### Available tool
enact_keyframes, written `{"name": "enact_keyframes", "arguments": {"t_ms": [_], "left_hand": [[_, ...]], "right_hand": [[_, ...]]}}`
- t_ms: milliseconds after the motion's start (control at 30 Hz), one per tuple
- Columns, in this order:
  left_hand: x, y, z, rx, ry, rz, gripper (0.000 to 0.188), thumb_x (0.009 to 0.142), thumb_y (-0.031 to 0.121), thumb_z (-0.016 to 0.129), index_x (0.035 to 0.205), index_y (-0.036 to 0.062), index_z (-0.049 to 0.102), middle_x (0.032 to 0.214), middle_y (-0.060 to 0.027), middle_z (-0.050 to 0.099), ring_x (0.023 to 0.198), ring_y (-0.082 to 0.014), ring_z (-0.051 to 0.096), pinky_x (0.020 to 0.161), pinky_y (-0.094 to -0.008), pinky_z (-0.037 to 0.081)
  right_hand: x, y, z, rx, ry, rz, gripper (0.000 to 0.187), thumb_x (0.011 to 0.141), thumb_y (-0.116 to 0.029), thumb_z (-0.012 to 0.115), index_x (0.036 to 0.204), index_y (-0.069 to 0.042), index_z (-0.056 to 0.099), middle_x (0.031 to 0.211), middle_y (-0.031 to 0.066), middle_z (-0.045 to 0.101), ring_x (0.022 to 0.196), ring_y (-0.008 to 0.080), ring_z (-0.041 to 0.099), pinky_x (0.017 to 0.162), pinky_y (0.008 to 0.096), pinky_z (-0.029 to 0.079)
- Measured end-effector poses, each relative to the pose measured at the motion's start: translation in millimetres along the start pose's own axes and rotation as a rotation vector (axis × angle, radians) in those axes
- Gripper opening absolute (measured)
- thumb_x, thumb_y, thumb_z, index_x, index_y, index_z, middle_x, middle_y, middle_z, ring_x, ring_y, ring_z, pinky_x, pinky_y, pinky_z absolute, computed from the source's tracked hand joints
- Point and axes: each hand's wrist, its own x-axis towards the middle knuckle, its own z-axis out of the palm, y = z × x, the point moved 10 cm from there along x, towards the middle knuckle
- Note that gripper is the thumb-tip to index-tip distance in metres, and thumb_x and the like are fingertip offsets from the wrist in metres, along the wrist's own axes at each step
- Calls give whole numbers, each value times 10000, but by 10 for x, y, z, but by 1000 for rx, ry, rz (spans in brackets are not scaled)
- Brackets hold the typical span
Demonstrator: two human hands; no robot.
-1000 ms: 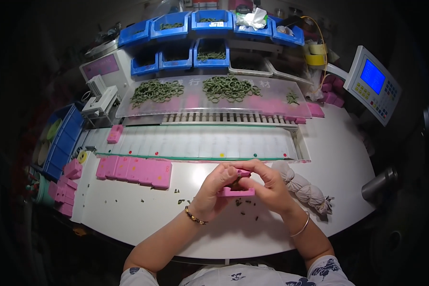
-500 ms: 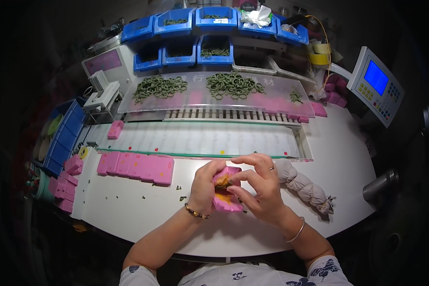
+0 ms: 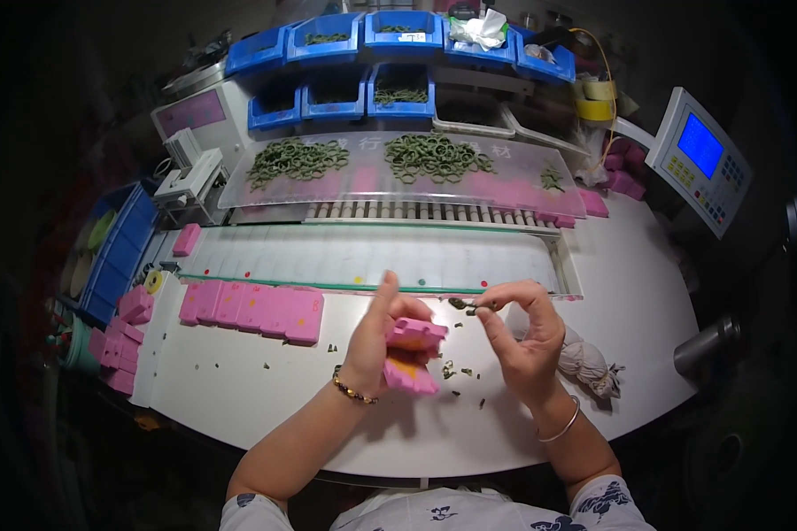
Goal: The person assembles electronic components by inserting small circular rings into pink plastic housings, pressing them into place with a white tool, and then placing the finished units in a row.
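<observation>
1. A pink block (image 3: 413, 352) is gripped in the left hand (image 3: 376, 341), raised a bit off the white tabletop (image 3: 266, 398) near its front middle; an orange patch can be seen on the block's underside.
2. A tiny dark green piece (image 3: 469, 306) is pinched between thumb and forefinger of the right hand (image 3: 522, 341), just right of the block, with the other fingers curled loosely.
3. The hands are held close together but not touching; a bracelet is worn on each wrist.
4. A row of pink blocks (image 3: 252, 307) is lined up on the left, with more pink blocks (image 3: 119, 341) stacked at the far-left edge.
5. Small green bits (image 3: 456, 372) are scattered under the hands.
6. Piles of green rings (image 3: 438, 157) are spread over a clear sloped cover further back, with blue bins (image 3: 398, 31) shelved behind it.
7. A grey control panel (image 3: 704, 159) with a blue screen is mounted far right; a whitish cloth bundle (image 3: 589, 365) is lying just right of the right hand.
</observation>
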Motion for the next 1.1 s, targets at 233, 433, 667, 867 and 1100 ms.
{"name": "enact_keyframes", "arguments": {"t_ms": [233,433,667,867,1100], "left_hand": [[-77,-24,273,152,-185,81,256,970,209,613,1048,-23,688,921,-63,682,798,-118,654,722,-260,534],[-109,106,278,221,-121,185,185,945,146,641,997,-25,689,883,-53,689,768,-88,632,706,-243,521],[-255,443,381,862,-79,692,87,864,75,676,915,4,677,766,-46,643,679,-110,617,642,-249,491],[-525,571,626,1271,-77,1117,57,847,16,657,904,6,662,777,-45,640,666,-97,585,609,-251,463],[-99,244,208,472,-84,266,121,915,105,653,970,2,620,864,-14,630,758,-55,569,686,-208,465]], "right_hand": [[15,-356,44,-323,-72,-355,246,694,-25,758,894,-121,653,924,1,683,843,201,614,828,359,385],[-59,-384,173,-390,-165,-435,191,686,-69,759,839,-144,672,886,-24,660,840,189,596,814,362,379],[-26,34,225,-115,-302,-114,157,697,-50,781,809,-88,678,859,15,671,841,198,609,816,343,399],[-164,472,378,257,-530,412,130,757,-78,767,863,-45,699,856,42,696,828,150,622,762,287,444],[-96,543,220,49,-447,395,215,855,-79,668,1064,-30,680,969,51,711,840,120,630,755,267,474]]}}
